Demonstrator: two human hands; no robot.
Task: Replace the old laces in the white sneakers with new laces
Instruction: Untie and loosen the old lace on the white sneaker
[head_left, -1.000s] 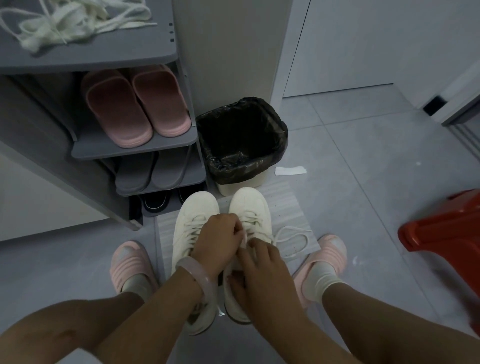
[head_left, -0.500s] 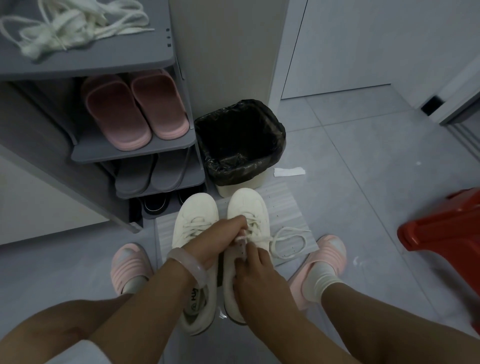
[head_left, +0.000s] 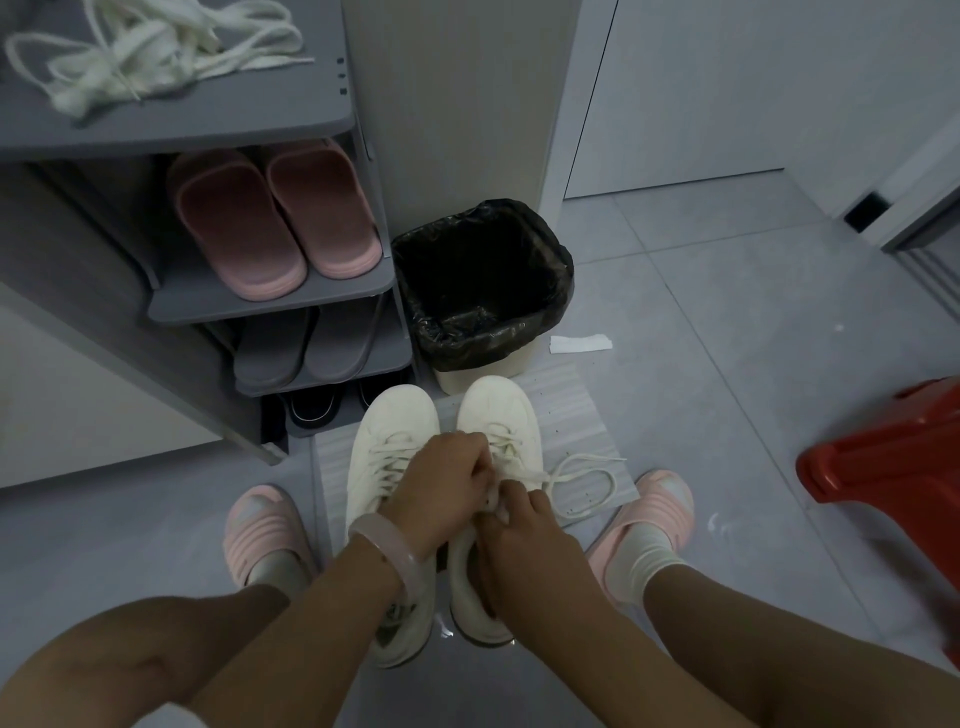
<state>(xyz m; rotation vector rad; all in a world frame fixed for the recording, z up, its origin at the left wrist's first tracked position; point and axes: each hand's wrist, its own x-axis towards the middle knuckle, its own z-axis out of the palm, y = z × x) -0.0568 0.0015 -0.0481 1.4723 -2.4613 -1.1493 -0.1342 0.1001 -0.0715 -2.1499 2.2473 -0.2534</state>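
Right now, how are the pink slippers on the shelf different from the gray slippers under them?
The pink slippers sit on a higher shelf; the gray slippers sit one shelf lower. The pink slippers show almost whole; the gray slippers are partly hidden under the shelf above. Both are pairs, side by side, in the shoe rack.

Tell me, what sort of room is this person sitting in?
Most likely a home entryway or hallway. A grey shoe rack holds pink slippers and other footwear, a small bin with a black liner stands on the tiled floor, and a closed door is just behind it.
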